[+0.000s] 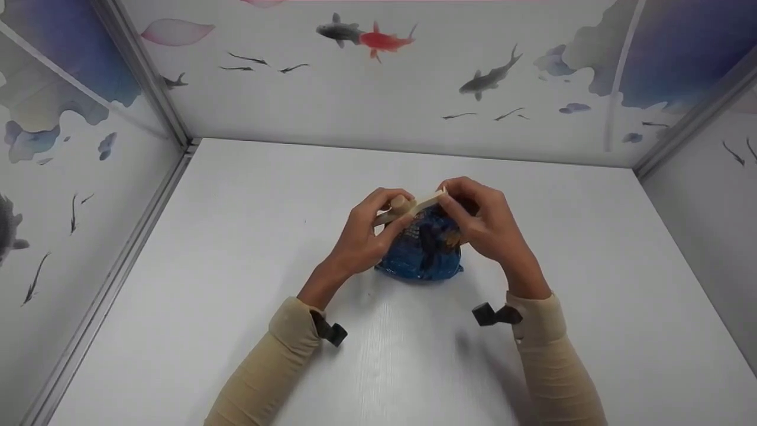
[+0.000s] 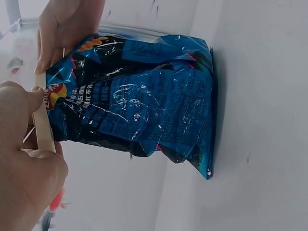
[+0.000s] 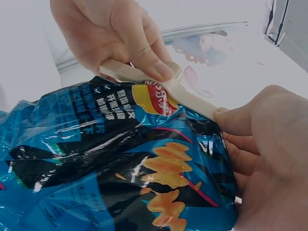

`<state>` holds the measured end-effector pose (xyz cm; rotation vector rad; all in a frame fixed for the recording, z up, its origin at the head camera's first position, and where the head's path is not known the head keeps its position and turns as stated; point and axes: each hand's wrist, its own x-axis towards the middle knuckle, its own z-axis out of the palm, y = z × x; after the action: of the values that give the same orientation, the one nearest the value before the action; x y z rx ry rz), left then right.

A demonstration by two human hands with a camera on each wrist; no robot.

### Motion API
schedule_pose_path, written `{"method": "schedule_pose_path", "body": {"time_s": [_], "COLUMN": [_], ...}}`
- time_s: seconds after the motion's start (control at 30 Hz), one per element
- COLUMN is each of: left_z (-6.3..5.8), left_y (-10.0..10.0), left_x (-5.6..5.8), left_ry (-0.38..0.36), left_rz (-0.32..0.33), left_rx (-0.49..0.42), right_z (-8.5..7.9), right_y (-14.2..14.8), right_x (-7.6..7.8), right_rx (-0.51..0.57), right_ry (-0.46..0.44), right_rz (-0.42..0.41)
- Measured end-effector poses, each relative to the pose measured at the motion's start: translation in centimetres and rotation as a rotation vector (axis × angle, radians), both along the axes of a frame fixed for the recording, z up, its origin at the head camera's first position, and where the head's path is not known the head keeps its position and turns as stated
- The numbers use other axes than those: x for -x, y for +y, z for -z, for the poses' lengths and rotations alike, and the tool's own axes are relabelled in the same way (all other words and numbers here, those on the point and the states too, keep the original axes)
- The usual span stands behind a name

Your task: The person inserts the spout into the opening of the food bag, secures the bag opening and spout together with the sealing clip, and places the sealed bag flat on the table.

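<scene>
A shiny blue-and-black snack bag [image 1: 421,260] stands on the white table, its top edge upward. Across that edge lies a cream bag clip [image 1: 427,202], a long bar with a round knob [image 1: 400,205] on it. My left hand [image 1: 368,234] pinches the clip near the knob, thumb on the near side. At the other end of the bar, my right hand [image 1: 486,222] grips the clip's tip between thumb and fingers. In the right wrist view the clip [image 3: 195,102] sits along the bag's rim, beside a red and yellow logo [image 3: 156,98]. Whether it is fastened, I cannot tell.
The white tabletop [image 1: 236,254] runs to a back wall [image 1: 390,112] printed with fish. Side panels [image 1: 71,195] in metal framing enclose it. Small black mounts [image 1: 486,314] sit at both cuffs of the beige sleeves [image 1: 550,337].
</scene>
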<state>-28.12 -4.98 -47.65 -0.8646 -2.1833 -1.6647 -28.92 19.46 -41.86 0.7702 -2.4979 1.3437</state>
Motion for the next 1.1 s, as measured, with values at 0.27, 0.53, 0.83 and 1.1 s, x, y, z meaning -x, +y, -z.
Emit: {"method": "schedule_pose_path", "body": {"time_s": [0.27,0.53,0.83,1.1], "left_z": [0.0,-0.3,-0.2,0.1], "left_y": [-0.2,-1.5,-3.5,-4.0], "left_x": [0.1,0.5,1.1,1.2], "left_ry": [-0.034,-0.048,-0.110,-0.109], "left_rz": [0.003,0.005,0.015,0.008], "left_rx": [-0.019,0.092,0.202,0.214], "right_z": [-0.5,-0.6,-0.7,-0.7], "right_y": [-0.2,-0.4,-0.3,0.1], "right_x": [-0.2,-0.3,-0.5,-0.4], "right_rx": [-0.016,-0.037,-0.069,-0.088], "right_ry": [-0.015,0.008,0.035,0.043], "right_rz": [0.014,0.006,0.039,0.066]}}
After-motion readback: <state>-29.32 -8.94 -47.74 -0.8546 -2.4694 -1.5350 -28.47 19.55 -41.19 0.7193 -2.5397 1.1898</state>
